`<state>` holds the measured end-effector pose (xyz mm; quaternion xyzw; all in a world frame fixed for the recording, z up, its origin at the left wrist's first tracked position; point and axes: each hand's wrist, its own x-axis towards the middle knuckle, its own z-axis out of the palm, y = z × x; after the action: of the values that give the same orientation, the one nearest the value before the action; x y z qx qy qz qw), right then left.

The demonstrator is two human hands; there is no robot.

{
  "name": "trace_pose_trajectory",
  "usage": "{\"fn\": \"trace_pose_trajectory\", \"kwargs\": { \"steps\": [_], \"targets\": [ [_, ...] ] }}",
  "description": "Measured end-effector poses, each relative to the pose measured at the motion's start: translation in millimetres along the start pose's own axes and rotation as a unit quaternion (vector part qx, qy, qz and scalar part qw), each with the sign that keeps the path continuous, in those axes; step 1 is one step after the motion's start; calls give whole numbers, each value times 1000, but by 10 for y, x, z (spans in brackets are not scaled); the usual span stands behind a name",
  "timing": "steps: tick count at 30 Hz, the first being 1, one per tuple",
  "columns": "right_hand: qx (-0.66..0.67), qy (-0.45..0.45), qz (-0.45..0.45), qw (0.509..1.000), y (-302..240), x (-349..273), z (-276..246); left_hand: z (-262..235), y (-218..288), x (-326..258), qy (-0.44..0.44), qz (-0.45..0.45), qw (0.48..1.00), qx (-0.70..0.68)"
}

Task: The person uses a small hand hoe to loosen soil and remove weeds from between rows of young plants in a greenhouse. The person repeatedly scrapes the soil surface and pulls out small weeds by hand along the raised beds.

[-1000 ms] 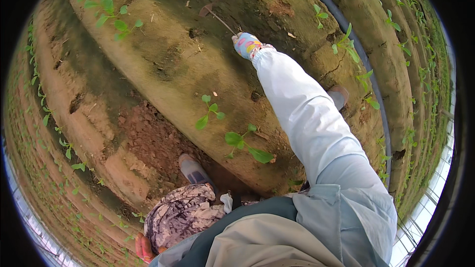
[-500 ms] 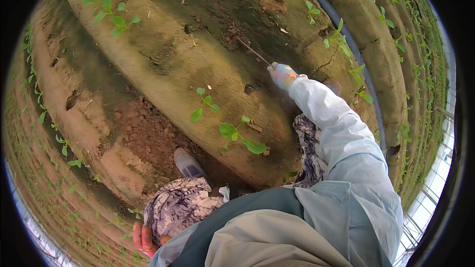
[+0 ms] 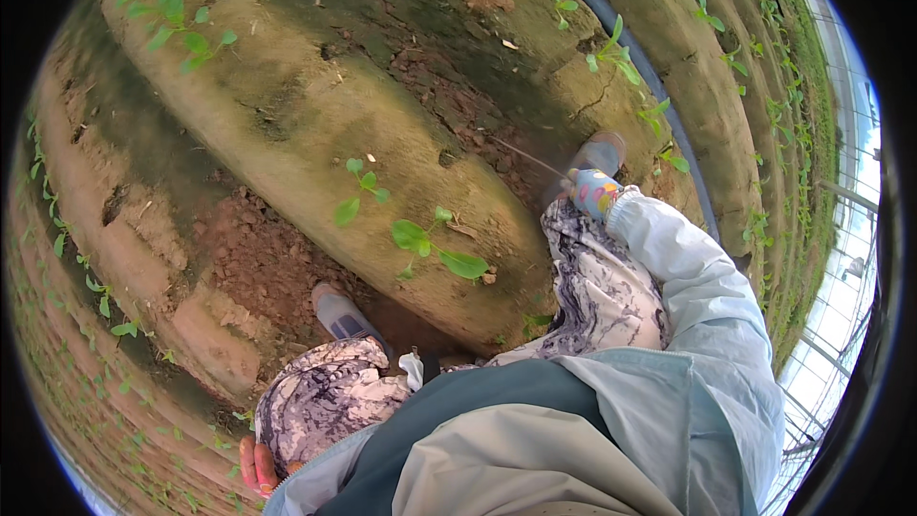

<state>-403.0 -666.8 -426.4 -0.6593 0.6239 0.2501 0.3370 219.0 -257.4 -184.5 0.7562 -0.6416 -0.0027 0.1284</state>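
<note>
Down we look from the wearer's head, a single wide fisheye close above the jacket (image 3: 712,397), catching left hand (image 3: 257,465) and right hand (image 3: 595,194), soil ridges (image 3: 287,119) bowing toward the rim!

Counts, clock positions taken from centre. Hands: 2; right hand (image 3: 594,193) between 2 and 3 o'clock, left hand (image 3: 256,465) at 7. Thin tool shaft (image 3: 531,158): 1, between 1 and 2. Shoes (image 3: 339,313): 2, at 2 and 8. Patterned trouser legs (image 3: 330,397): 2, at 4 and 7. Hose (image 3: 655,86): 1, from about 1 to 3. Seedlings (image 3: 413,237) nearest centre: 2. Outer seedlings (image 3: 172,6): many, too small to count.
</note>
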Motion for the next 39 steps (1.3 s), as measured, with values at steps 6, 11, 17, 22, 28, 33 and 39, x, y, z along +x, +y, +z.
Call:
{"fn": "trace_pose_trajectory", "kwargs": {
  "steps": [6, 11, 17, 22, 28, 33, 39],
  "targets": [
    [-35, 114, -72, 990, -1468, 191, -640, 66, 229, -10, 70, -34, 997, 5],
    [41, 161, -84, 983, -2491, 987, -987, 35, 176, 12, 25, 5, 999, 32],
    [108, 132, -68, 983, -3082, 1581, -911, -42, 63, -15, -16, 42, 999, -15],
    [58, 123, -78, 988, -2304, 1215, -687, -32, 198, -39, 1, -46, 999, -21],
    [-12, 132, -34, 991, -1750, 583, -634, -1, 178, 13, -13, -30, 998, -52],
    [102, 180, -94, 974, -2300, 591, -697, -98, 356, 183, -24, -47, 998, -43],
    [111, 149, -160, 969, -3080, 430, -718, -407, 482, 380, -260, -194, 941, -96]
  ]
}}
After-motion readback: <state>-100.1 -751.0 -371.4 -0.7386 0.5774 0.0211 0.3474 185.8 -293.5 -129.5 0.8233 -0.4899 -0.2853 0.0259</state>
